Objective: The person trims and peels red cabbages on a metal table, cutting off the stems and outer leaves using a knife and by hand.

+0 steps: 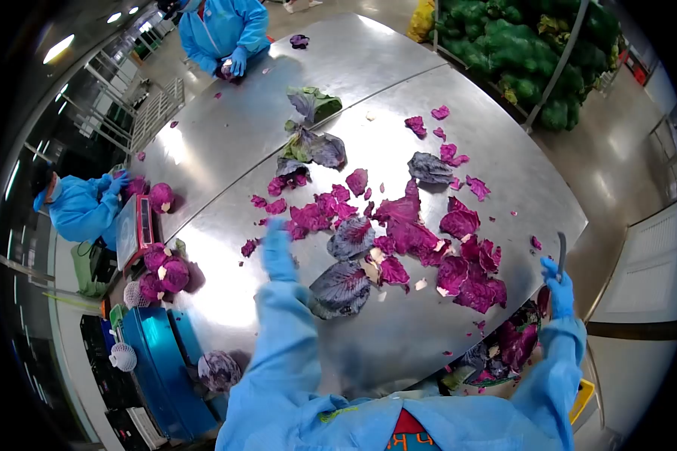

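My left hand (280, 254), in a blue glove, reaches over the steel table with its fingers stretched out and nothing visible in them. Just beyond and to its right lie torn red cabbage leaves (308, 216). Two dark, veined outer leaves (341, 289) rest right of my left forearm. At the table's right edge, my right hand (557, 289), also gloved, is closed around a knife (562, 252), its curved blade pointing up. Larger purple leaf pieces (470, 278) lie on the table to the left of that hand.
The steel table (429, 342) spreads before me. Leaf scraps fill a container (515, 346) below its right edge. Whole red cabbages (174, 274) and a scale (135, 229) stand left, near a blue bin (158, 368). Two co-workers (222, 30) handle cabbages. Green netted sacks (515, 56) stand behind.
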The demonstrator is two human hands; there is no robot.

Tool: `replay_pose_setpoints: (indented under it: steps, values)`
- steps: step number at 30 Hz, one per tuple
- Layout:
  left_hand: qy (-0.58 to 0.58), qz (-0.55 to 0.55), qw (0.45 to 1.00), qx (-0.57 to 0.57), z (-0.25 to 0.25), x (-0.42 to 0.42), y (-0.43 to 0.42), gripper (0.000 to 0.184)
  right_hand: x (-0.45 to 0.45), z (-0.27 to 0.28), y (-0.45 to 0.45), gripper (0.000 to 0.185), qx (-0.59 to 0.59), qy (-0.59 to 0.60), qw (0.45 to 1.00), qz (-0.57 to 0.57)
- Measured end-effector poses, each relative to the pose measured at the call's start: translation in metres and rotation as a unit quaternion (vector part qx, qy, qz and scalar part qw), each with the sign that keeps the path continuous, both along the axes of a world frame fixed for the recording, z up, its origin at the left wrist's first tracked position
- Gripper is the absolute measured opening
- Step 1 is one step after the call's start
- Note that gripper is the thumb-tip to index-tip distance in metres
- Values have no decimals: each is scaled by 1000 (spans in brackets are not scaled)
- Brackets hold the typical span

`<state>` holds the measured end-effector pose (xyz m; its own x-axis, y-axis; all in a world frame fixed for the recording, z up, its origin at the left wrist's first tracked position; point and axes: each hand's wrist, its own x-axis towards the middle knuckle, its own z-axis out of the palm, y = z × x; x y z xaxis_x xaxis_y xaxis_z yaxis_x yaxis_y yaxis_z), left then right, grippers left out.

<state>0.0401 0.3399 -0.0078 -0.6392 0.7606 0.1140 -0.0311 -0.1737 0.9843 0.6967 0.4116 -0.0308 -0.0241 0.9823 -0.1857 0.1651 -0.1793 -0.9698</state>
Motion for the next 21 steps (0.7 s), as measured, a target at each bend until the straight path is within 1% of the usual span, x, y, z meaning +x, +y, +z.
replay_pose_setpoints:
  steps: [1, 2, 3, 4, 5, 6, 7, 8, 9, 11, 12, 13, 14, 15, 16, 17, 18, 19, 21]
  values:
    - [90, 137, 986, 15, -47, -65, 1, 50, -15, 0, 21, 52, 28, 3, 1000, -8]
    - [114, 210, 971, -22, -75, -117, -1, 56, -37, 3, 42, 53, 32, -5, 999, 4]
    - [259, 244, 931, -83, -85, -146, -2, 59, -60, 2, 60, 53, 31, -16, 999, 15]
    - [220, 233, 940, -115, -92, -159, -1, 61, -74, -9, 84, 57, 57, -12, 997, 45]
    - [157, 181, 966, -99, -106, -170, 4, 57, -88, -20, 110, 60, 80, -9, 994, 76]
    - [89, 132, 983, -87, -122, -181, 9, 54, -110, -21, 134, 61, 64, -19, 996, 60]
    - [157, 124, 980, -15, -124, -176, 21, 50, -124, -36, 162, 56, 100, -13, 992, 73]
    - [66, 77, 992, -75, -115, -166, 37, 46, -145, -35, 184, 57, 88, -18, 992, 84]
    - [-24, 28, 990, -135, -98, -150, 56, 43, -176, -30, 200, 59, 87, -10, 993, 75]
    - [47, -35, 990, -125, -81, -104, 89, 39, -230, -6, 215, 59, 129, -145, 973, 127]
    - [116, -68, 979, -151, -75, -80, 100, 43, -258, 1, 221, 59, 152, -145, 964, 163]
    - [13, -102, 973, -208, -73, -57, 114, 49, -282, 6, 224, 58, 174, -144, 953, 202]
    - [411, -121, 898, -105, -103, -47, 106, 54, -298, -7, 229, 60, 152, -135, 949, 240]
    - [397, -138, 895, -149, -84, -18, 105, 61, -311, -23, 234, 63, 127, -126, 943, 281]
    - [383, -129, 902, -150, -75, 9, 105, 67, -320, -31, 232, 63, 154, -198, 920, 301]
    - [398, -124, 894, -166, -74, 32, 104, 72, -326, -41, 226, 62, 179, -265, 892, 318]
    - [405, -101, 887, -195, -67, 57, 104, 74, -325, -63, 221, 60, 254, -319, 868, 281]
    - [456, -66, 858, -225, -58, 79, 101, 69, -326, -66, 218, 56, 210, -306, 878, 301]
    - [424, -64, 867, -253, -63, 116, 100, 71, -322, -61, 207, 50, 119, -280, 894, 327]
